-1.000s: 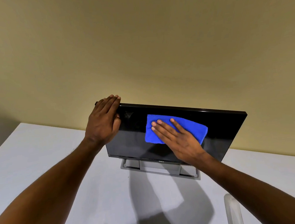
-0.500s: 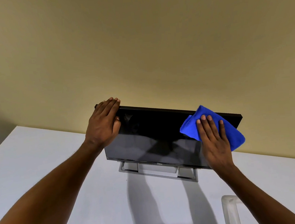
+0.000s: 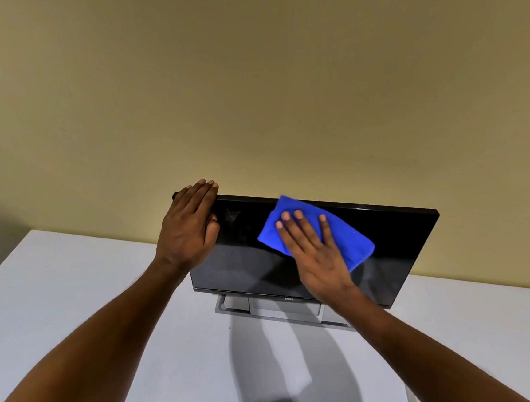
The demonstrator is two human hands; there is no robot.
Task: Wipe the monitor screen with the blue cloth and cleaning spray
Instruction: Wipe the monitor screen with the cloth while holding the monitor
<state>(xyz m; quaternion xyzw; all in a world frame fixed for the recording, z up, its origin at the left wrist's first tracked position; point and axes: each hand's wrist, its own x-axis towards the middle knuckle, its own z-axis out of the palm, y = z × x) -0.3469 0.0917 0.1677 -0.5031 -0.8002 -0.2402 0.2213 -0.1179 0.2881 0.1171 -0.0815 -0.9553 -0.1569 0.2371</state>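
Note:
A black monitor [image 3: 398, 243] stands on a grey base [image 3: 267, 311] on the white table, its dark screen facing me. My left hand [image 3: 186, 230] grips the monitor's top left corner, fingers over the top edge and thumb on the front. My right hand [image 3: 313, 254] lies flat on the folded blue cloth [image 3: 354, 244], pressing it against the upper middle of the screen. The cloth's top corner reaches the monitor's upper edge. A faint smudge shows on the screen near my left thumb. The cleaning spray is not clearly in view.
The white table [image 3: 73, 297] stretches left and toward me, ending against a beige wall [image 3: 247, 90] right behind the monitor. A sliver of a clear object [image 3: 411, 399] shows at the bottom right edge, partly hidden by my right forearm.
My right hand swept the blue cloth from the screen's middle to its right end, then back left to the upper middle. My left hand has kept its grip on the corner.

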